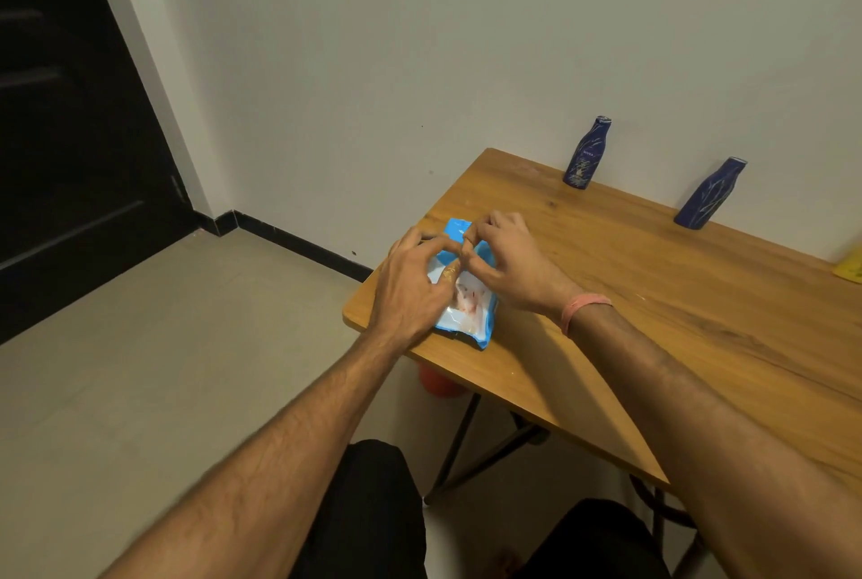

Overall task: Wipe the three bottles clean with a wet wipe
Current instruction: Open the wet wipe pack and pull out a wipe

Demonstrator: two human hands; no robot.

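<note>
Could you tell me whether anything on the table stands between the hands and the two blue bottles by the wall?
Nothing visible does. Both hands are on the wet wipe pack at the table's near corner; bare wooden tabletop lies between them and the two blue bottles.

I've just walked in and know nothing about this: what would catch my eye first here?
Probably the two hands, left hand and right hand, meeting over a blue wet-wipe pack at the near left corner of the wooden table, fingers working at its top. Next, two dark blue bottles standing along the wall at the table's far edge.
</note>
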